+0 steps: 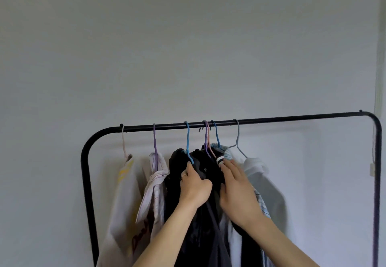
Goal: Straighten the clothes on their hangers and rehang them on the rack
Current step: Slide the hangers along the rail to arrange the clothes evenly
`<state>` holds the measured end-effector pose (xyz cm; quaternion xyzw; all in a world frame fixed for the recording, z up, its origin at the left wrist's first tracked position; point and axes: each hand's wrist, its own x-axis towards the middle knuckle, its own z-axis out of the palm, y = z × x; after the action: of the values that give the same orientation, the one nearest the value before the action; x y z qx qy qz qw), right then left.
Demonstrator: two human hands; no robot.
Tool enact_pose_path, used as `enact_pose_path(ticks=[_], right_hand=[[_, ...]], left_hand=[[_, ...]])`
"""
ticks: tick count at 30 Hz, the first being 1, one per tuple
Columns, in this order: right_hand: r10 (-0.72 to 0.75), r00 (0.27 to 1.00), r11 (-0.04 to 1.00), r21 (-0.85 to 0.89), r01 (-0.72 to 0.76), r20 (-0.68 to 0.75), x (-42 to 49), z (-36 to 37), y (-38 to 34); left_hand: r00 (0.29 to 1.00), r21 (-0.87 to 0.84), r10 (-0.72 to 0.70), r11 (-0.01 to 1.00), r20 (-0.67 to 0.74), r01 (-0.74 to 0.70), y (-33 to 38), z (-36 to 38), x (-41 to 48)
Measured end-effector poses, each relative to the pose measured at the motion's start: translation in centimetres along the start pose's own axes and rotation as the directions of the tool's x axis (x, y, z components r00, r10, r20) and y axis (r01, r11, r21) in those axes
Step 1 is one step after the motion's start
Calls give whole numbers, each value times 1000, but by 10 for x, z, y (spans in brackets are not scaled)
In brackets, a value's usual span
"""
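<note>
Left grip (195, 185): fingers curled tight round a fold of the black garment (177, 174), forefinger raised against the blue hanger (188, 141). Right grip (238, 193): wide, fingers nearly straight, lying on the same dark cloth, tips touching a striped collar (226, 156). I read the black garment as hanging mid-rack, long axis vertical, shoulders bunched. Its hanger hooks over the black rail (292, 118), which runs left to right. Cream garment (123, 193) at the left end, white garment (254, 166) to the right.
</note>
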<state>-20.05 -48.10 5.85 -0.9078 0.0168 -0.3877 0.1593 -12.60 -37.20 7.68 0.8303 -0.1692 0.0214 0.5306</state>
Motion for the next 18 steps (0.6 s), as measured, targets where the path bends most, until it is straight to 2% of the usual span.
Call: enact_pose_path(ticks=[1,3,5,7,11,14,16,18], right_hand=[[-69,998,993,-97,67,-10,2,4,6],[-147,989,944,-298,142,9,9,3,3],[-118,992,904,-409,126,46,18,-1,2],[-58,991,907,-408,103,121,26,-5,-6],[83,941,951,-309,24,327,55,-17,-9],[90,908,980,-200,-7,409,67,-20,-2],[101,889,995,-61,-83,447,67,-9,5],[84,825,962,169,-213,558,65,9,15]], left_hand=[[999,-67,-46,997,-6,45,-3,3,4],[997,-85,-56,995,-46,52,-9,5,11],[989,-49,-8,999,-144,1,-14,11,20],[981,-52,19,998,-195,-30,-19,15,23],[977,-86,30,995,-211,-49,-19,19,19],[975,-124,23,991,-219,-51,-15,18,14],[976,-118,26,992,-217,-53,-14,17,12],[976,-115,-2,993,-217,-24,-12,14,12]])
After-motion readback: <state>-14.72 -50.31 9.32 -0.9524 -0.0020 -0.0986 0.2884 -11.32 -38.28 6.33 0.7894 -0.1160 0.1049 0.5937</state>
